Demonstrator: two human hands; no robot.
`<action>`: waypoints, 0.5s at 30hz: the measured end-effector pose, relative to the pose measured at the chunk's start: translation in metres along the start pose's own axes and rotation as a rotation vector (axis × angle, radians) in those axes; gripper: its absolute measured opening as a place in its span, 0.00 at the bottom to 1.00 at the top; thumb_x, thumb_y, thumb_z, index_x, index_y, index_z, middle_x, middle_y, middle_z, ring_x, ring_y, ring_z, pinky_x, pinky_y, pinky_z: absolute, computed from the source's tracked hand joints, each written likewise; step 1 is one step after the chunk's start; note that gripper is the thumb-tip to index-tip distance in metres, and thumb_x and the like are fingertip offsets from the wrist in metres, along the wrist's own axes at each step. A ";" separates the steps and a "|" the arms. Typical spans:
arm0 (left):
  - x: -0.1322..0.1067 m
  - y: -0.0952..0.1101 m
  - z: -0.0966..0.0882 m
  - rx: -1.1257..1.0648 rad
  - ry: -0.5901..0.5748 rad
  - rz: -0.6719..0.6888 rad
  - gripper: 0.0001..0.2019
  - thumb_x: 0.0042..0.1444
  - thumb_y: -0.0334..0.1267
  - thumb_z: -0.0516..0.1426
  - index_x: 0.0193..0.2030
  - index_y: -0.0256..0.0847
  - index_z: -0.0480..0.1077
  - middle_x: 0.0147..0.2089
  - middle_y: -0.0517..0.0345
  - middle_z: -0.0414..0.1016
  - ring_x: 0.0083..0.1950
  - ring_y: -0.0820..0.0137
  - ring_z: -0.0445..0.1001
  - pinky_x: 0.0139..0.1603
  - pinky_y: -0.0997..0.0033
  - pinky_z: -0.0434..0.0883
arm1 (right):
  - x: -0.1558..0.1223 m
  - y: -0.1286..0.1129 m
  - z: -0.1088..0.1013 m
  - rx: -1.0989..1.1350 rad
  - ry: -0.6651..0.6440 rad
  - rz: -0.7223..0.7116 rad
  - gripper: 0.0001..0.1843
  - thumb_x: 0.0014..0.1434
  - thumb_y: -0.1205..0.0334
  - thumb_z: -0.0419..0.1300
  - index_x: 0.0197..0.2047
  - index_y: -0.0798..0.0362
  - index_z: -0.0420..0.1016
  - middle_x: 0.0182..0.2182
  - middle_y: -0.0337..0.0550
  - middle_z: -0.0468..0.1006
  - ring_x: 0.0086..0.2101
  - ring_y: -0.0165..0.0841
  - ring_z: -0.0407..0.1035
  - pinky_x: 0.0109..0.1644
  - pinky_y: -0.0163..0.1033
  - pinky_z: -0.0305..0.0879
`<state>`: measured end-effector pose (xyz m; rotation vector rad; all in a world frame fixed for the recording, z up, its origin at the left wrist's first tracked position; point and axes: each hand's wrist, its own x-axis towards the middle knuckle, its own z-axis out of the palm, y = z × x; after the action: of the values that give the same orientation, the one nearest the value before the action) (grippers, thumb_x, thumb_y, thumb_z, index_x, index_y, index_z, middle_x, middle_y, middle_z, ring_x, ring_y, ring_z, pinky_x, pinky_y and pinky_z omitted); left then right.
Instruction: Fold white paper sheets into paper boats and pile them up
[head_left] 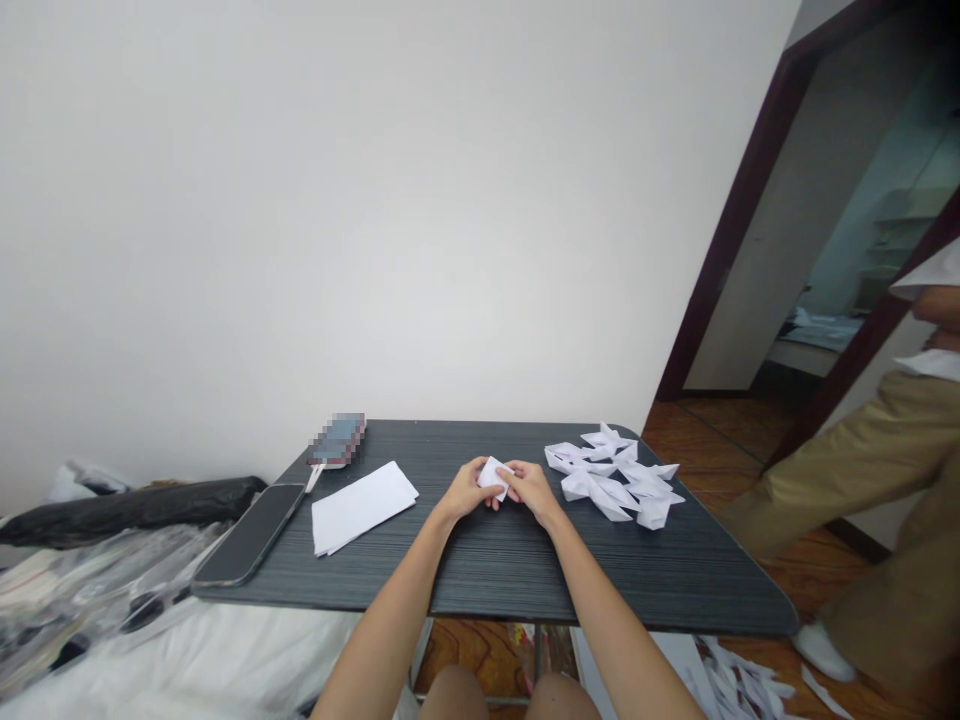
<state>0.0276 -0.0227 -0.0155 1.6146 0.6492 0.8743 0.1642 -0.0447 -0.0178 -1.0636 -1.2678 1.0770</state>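
Note:
Both of my hands meet over the middle of a dark grey table (pixel 525 580). My left hand (pixel 469 488) and my right hand (pixel 531 487) pinch a small folded piece of white paper (pixel 495 474) between their fingers, just above the tabletop. A pile of several folded white paper shapes (pixel 615 475) lies on the table just to the right of my right hand. A small stack of flat white paper sheets (pixel 361 506) lies to the left of my left hand.
A dark phone (pixel 251 535) lies at the table's left edge, and a small blurred object (pixel 337 440) sits at the back left. Another person in tan trousers (pixel 847 490) stands on the right by a doorway. Paper scraps (pixel 739 680) litter the wooden floor.

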 end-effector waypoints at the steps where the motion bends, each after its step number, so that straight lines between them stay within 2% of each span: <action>1: 0.000 -0.001 0.000 -0.002 -0.008 0.000 0.25 0.40 0.38 0.60 0.44 0.30 0.58 0.18 0.60 0.69 0.17 0.75 0.67 0.17 0.79 0.62 | -0.001 -0.002 0.000 -0.005 -0.027 0.004 0.15 0.41 0.53 0.59 0.24 0.58 0.68 0.09 0.32 0.63 0.10 0.20 0.50 0.13 0.28 0.42; 6: 0.000 -0.006 -0.001 -0.025 -0.016 -0.004 0.31 0.39 0.37 0.60 0.50 0.31 0.52 0.19 0.60 0.70 0.18 0.73 0.69 0.17 0.79 0.62 | -0.003 -0.003 -0.001 -0.010 -0.001 0.016 0.15 0.41 0.52 0.58 0.20 0.56 0.64 0.06 0.30 0.59 0.09 0.21 0.49 0.12 0.28 0.41; 9: 0.002 -0.005 -0.001 -0.009 0.001 0.001 0.30 0.40 0.38 0.59 0.49 0.30 0.54 0.18 0.60 0.69 0.18 0.73 0.68 0.17 0.80 0.60 | -0.001 0.002 -0.002 0.008 -0.004 0.022 0.16 0.43 0.49 0.56 0.20 0.55 0.62 0.05 0.30 0.59 0.08 0.21 0.49 0.11 0.27 0.42; 13: 0.003 -0.002 -0.001 0.039 0.065 -0.014 0.19 0.48 0.46 0.52 0.38 0.29 0.63 0.17 0.57 0.69 0.16 0.74 0.67 0.14 0.81 0.54 | 0.001 0.005 0.000 0.055 -0.031 0.022 0.18 0.44 0.48 0.55 0.19 0.55 0.61 0.06 0.32 0.62 0.07 0.22 0.52 0.10 0.27 0.42; 15: 0.003 -0.001 -0.001 0.064 0.107 -0.028 0.19 0.50 0.48 0.48 0.31 0.30 0.64 0.15 0.57 0.68 0.14 0.75 0.66 0.12 0.81 0.51 | 0.001 0.004 0.001 0.069 -0.064 0.036 0.18 0.45 0.48 0.54 0.20 0.56 0.62 0.06 0.33 0.63 0.07 0.22 0.53 0.10 0.26 0.41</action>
<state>0.0285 -0.0191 -0.0161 1.6198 0.7799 0.9330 0.1631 -0.0432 -0.0221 -1.0099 -1.2575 1.1823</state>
